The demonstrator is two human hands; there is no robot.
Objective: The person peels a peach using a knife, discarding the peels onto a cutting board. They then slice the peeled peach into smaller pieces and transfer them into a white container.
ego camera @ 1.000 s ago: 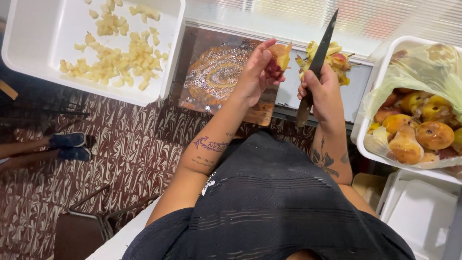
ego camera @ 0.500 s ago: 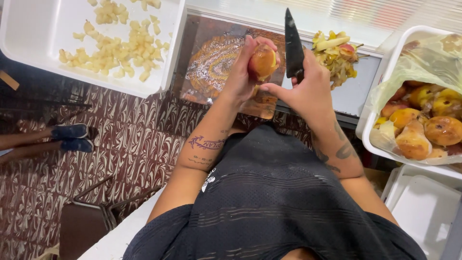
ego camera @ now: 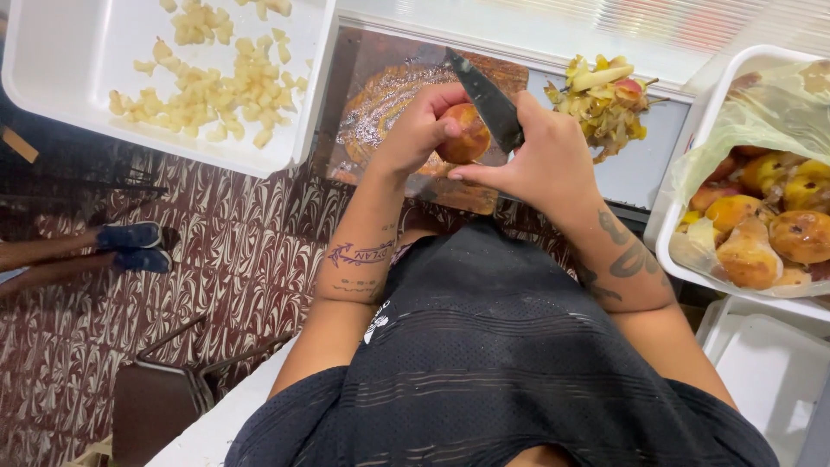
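A person peels fruit over a wooden cutting board, seen from above. The left hand is closed round a small reddish-orange fruit, fingers wrapped over its top and left side, holding it up just above the board w/ the wrist bent inward. The right hand is clenched on the handle of a dark-bladed knife; the blade angles up and to the left, its edge resting against the fruit's right side, thumb stretched toward the fruit.

Judging by looks, the fruit is light, round and firm-skinned but prob. soft and juicy underneath, so slippery once cut; a cupped hold across its widest part, fingers kept clear of the blade's side, seems the safest grip. Squeezing hard would likely bruise it.

Both forearms reach forward from the body, elbows out, meeting approx. at the board's middle.

To the left, a white tray holds pale diced fruit pieces. Behind the right hand, a heap of peelings lies on the tabletop. At right, 1 white tub lined w/ a plastic bag holds more whole fruit.
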